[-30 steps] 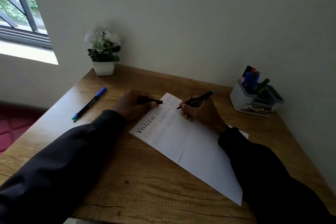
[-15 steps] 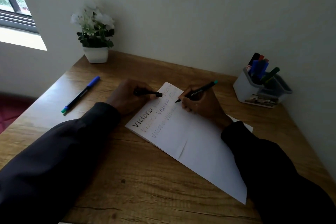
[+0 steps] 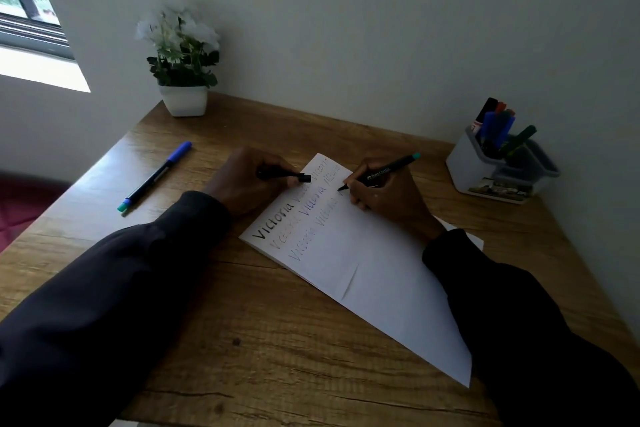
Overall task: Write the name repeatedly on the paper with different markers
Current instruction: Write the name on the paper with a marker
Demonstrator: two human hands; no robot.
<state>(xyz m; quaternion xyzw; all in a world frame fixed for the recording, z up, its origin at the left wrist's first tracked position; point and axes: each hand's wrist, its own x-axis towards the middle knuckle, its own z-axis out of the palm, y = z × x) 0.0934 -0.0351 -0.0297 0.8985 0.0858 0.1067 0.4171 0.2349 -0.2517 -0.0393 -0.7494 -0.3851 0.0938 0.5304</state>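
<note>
My right hand (image 3: 388, 199) pinched the marker (image 3: 381, 171), tip slanting left toward the third row's end on the paper (image 3: 381, 274), my left hand (image 3: 242, 180) gripping the cap (image 3: 284, 175) alongside.

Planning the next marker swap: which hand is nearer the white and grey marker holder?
Right. The right hand, gripping a black teal-ended marker, is just left of the white and grey marker holder; the left hand, holding a black cap, lies further left, across the white paper.

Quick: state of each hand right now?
Left hand: closed, holding a black cap.
Right hand: closed, gripping the teal-ended marker, tip at the paper.
</note>
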